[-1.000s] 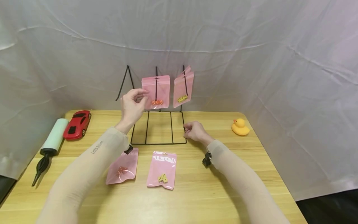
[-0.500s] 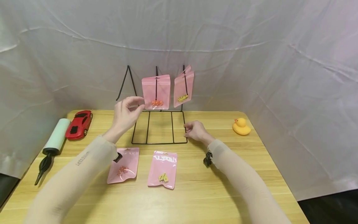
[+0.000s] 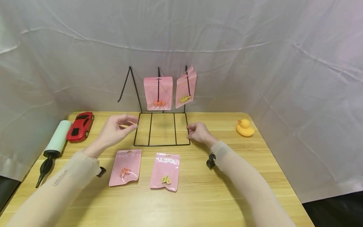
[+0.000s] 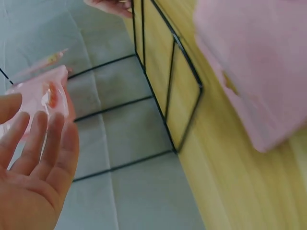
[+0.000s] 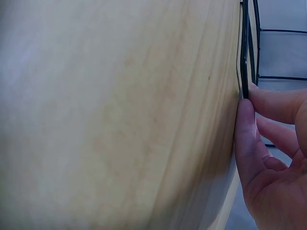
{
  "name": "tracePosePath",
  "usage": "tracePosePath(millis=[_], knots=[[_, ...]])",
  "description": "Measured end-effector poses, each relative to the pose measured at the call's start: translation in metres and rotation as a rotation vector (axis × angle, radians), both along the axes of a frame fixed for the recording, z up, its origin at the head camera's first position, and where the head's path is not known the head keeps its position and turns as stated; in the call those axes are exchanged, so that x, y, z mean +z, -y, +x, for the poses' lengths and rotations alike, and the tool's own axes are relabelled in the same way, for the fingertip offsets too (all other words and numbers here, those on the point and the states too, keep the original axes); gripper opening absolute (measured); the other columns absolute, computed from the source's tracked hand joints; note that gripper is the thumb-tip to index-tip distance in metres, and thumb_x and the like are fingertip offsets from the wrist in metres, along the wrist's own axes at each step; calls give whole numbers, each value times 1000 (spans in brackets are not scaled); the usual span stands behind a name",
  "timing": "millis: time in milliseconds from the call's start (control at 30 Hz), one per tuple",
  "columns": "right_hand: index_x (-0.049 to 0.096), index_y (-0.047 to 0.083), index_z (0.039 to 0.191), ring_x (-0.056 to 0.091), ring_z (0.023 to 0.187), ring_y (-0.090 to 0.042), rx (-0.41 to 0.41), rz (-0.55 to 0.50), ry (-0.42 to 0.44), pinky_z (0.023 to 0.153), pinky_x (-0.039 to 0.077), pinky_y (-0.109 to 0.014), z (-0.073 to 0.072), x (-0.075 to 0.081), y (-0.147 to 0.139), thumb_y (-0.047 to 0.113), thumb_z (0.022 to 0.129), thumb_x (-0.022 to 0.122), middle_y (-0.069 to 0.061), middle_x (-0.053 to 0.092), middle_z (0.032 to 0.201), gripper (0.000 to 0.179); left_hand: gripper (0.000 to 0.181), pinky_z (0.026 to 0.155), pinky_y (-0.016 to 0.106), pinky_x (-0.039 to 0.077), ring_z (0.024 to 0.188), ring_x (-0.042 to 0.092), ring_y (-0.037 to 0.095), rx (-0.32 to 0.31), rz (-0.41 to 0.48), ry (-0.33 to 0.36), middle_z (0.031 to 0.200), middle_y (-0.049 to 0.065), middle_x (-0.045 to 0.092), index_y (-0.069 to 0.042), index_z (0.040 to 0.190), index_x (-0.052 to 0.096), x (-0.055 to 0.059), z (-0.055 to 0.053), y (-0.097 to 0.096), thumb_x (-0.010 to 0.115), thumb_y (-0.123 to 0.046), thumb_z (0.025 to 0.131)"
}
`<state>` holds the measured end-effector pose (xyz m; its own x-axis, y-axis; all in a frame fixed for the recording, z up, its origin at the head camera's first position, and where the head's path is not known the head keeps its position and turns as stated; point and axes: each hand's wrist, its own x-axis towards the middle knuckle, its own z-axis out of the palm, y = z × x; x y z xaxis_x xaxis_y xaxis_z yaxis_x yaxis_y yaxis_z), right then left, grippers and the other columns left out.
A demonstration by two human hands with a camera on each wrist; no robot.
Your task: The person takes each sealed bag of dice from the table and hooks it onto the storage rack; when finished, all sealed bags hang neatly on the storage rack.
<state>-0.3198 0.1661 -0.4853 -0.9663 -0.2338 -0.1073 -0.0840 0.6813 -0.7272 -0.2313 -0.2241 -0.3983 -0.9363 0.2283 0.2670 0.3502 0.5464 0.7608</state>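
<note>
Right hand [image 3: 198,132] pinched right side of black wire rack [image 3: 161,145], likely steadying it under hung pink plastic pouches [image 3: 165,93]; left hand [image 3: 117,128], fingers parted, held nothing.

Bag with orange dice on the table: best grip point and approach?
I'd pinch the bag by its left edge, near the top, coming from the left with the left hand. The orange dice bunch low and the hang hole sits mid-top, so that grip should leave both clear.
</note>
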Motion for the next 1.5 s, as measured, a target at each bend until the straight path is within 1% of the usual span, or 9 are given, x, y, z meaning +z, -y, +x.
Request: tracePosePath(millis=[100, 300, 433, 667, 767, 967, 1067, 1200, 1500], knots=[[74, 1, 145, 77, 113, -26, -3, 0, -2, 111, 62, -45, 0, 1, 0, 4, 92, 88, -18, 79, 125, 54, 23, 84, 18, 61, 102, 76, 5, -31, -21, 9, 128, 18, 83, -6, 125, 82, -5, 5, 10, 78, -16, 105], [74, 0, 144, 76, 110, -23, -3, -4, -5, 110, 62, -44, -1, 1, 0, 4, 92, 88, -17, 79, 124, 54, 27, 84, 22, 62, 112, 81, 27, -85, -97, 86, 131, 19, 82, -7, 129, 82, -17, 16, 27, 80, -19, 104], [73, 0, 145, 76, 111, -24, -2, -13, 7, 111, 62, -45, 0, 1, 0, 3, 92, 88, -18, 79, 124, 55, 34, 87, 25, 61, 117, 80, 34, -119, -173, 142, 134, 19, 81, -6, 134, 79, -29, 22, 38, 81, -21, 104], [73, 2, 145, 75, 112, -25, -13, -16, 19, 111, 62, -45, 0, 1, 1, 2, 92, 88, -17, 79, 126, 55, 46, 100, 57, 65, 118, 79, 40, -144, -266, 183, 133, 22, 81, 1, 136, 76, -49, 23, 56, 87, -23, 98], [73, 1, 145, 75, 111, -24, -9, -21, 23, 111, 62, -44, 1, 2, 1, 2, 92, 88, -17, 78, 126, 55, 52, 104, 64, 62, 118, 79, 40, -156, -304, 213, 132, 23, 80, 2, 135, 75, -54, 25, 63, 91, -26, 94], [73, 1, 145, 76, 111, -23, -13, -16, 22, 111, 62, -44, 0, 0, 2, 3, 92, 89, -17, 78, 125, 55, 63, 107, 64, 60, 119, 77, 38, -141, -409, 216, 131, 21, 81, 1, 136, 75, -62, 26, 66, 97, -31, 87], [73, 2, 145, 76, 112, -24, -13, -16, 22, 111, 62, -44, 0, 0, 2, 2, 92, 89, -17, 79, 126, 55, 63, 98, 54, 60, 108, 73, 30, -122, -444, 212, 121, 14, 81, -1, 133, 77, -66, 25, 64, 100, -31, 83], [73, 1, 145, 75, 110, -23, -9, -21, 26, 109, 63, -43, 1, 0, 2, 2, 92, 89, -17, 78, 125, 55, 60, 88, 40, 53, 97, 64, 21, -112, -469, 211, 109, 7, 77, -2, 130, 78, -69, 23, 62, 102, -25, 80], [74, 2, 145, 75, 110, -24, -1, -2, 5, 109, 62, -43, -2, 0, -1, 4, 92, 89, -17, 78, 124, 55, 53, 83, 35, 48, 88, 59, 17, -142, -476, 215, 96, 2, 70, -3, 128, 75, -69, 21, 57, 99, -14, 82]])
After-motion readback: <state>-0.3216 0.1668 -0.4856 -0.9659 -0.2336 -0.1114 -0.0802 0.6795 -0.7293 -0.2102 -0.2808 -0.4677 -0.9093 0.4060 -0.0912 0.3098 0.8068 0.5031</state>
